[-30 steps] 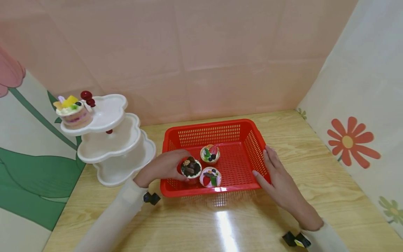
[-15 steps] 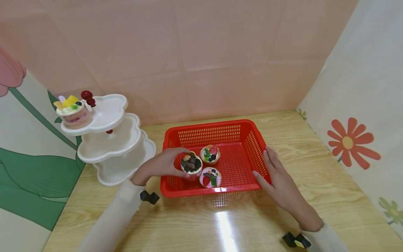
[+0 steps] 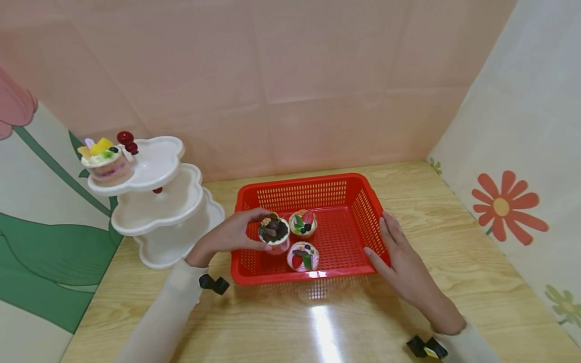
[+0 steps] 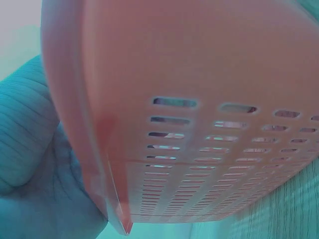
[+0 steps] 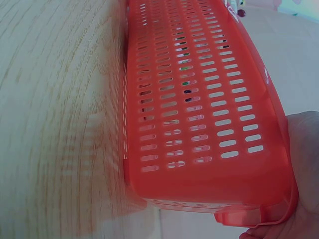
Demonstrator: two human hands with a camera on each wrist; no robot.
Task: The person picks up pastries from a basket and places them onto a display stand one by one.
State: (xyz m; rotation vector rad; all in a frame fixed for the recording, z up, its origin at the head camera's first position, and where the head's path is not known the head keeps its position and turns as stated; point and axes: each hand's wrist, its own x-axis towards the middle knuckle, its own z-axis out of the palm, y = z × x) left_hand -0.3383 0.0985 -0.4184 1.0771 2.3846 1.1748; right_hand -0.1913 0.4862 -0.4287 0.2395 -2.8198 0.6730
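Observation:
My left hand reaches over the left rim of the red plastic basket. Between thumb and fingers it holds a chocolate-topped dessert cup, upright inside the basket. Two other small desserts are beside it: a strawberry-topped one behind and a pink-creamed one nearer the front. My right hand grips the basket's right rim, thumb over the inner side and fingers outside. In the left wrist view the basket wall hides the cup; in the right wrist view my hand is against the rim.
A white three-tiered stand is left of the basket, with a fruit-topped dessert cup on its top tier. The wooden table meets a pink backdrop behind and a flowered one at right.
The chocolate-topped cup has been raised slightly in my left hand, away from the pink-creamed dessert, and more of its side shows. My right hand and the basket look unmoved.

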